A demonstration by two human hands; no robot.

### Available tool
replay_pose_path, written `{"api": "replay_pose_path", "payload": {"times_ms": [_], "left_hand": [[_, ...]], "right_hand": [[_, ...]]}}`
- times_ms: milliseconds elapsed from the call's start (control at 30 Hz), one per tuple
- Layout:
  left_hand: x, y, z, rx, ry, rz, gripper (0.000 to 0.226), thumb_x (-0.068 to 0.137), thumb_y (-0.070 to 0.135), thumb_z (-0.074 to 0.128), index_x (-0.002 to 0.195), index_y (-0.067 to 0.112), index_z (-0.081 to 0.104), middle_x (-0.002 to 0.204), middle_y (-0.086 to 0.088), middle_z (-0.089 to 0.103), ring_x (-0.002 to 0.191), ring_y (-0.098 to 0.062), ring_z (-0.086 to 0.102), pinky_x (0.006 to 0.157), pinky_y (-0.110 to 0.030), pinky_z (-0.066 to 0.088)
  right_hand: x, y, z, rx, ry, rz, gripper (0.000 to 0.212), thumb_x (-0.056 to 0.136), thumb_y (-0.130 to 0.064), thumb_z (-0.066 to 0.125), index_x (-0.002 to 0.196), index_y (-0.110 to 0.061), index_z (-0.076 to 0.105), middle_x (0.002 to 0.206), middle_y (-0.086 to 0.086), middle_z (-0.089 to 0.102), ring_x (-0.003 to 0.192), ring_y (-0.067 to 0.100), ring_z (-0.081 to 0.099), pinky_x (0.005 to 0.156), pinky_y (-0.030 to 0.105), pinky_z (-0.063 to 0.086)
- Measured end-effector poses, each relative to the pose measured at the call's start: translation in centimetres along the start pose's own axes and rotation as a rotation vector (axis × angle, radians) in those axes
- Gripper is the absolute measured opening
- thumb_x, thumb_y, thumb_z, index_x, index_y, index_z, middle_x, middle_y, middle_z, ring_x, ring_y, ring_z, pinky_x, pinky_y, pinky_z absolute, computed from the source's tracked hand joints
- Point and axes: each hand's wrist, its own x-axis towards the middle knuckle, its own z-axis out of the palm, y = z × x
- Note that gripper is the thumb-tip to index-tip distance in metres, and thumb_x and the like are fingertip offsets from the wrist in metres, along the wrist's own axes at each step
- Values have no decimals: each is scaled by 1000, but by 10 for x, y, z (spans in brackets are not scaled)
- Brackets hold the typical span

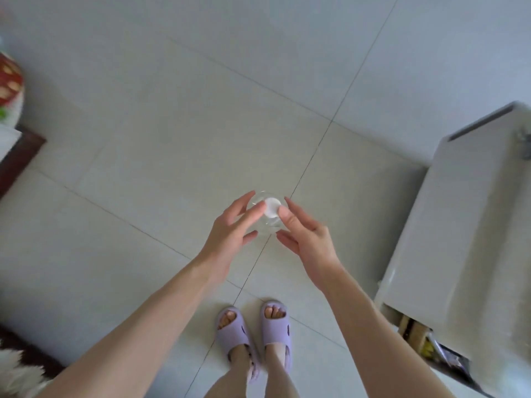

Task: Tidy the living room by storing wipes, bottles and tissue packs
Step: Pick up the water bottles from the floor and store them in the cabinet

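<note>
A clear plastic bottle point(267, 225) with a white cap point(271, 207) is seen from straight above, held out over the tiled floor. My left hand point(230, 239) holds its left side, with the fingers along the top and the thumb underneath. My right hand point(307, 239) meets it from the right, the thumb tip on the cap and the other fingers spread around the bottle's side. The bottle's lower part is hidden behind its own top and my fingers.
A white cabinet-like unit point(474, 225) stands at the right, with packets showing at its lower opening point(431, 346). Dark wooden furniture point(20, 156) and a red patterned object point(10, 81) sit at the left edge. Something white and fluffy point(17, 374) lies bottom left. My feet wear purple slippers point(253, 334).
</note>
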Motion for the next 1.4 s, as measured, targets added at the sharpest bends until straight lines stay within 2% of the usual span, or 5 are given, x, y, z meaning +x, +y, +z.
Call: {"api": "replay_pose_path", "payload": {"times_ms": [333,567,867,1133,1400], "left_hand": [[-113,167,125,173,-301,192,64,62,61,64,122,38,58,124,15,60,89,18,61,74,-20,48],[-184,190,234,325,-565,229,68,62,63,62,124,34,59,120,12,65,109,-5,62,82,-28,54],[-289,144,393,526,-988,214,99,43,86,67,127,34,57,118,3,69,108,-18,66,93,-40,51],[-387,44,553,660,-1228,91,54,68,62,66,114,33,63,116,0,68,98,-11,69,85,-37,56],[-448,-35,667,750,-1304,24,59,68,57,64,119,28,61,107,8,69,87,-3,70,75,-27,55]], "right_hand": [[-167,-148,-50,213,311,-230,71,70,-51,70,133,-22,57,118,-9,69,106,8,66,92,26,53],[-272,-164,-123,310,554,-350,66,75,-52,70,133,-24,57,119,-6,68,109,13,66,95,31,53],[-424,-120,-234,451,926,-452,82,56,-65,71,129,-30,59,108,-4,72,93,17,72,82,28,58],[-545,-40,-361,660,1203,-454,58,49,-66,73,104,-47,66,101,-18,70,92,17,71,69,18,56],[-612,20,-460,759,1303,-407,70,52,-70,70,117,-44,65,98,-21,73,89,21,73,74,23,57]]}}
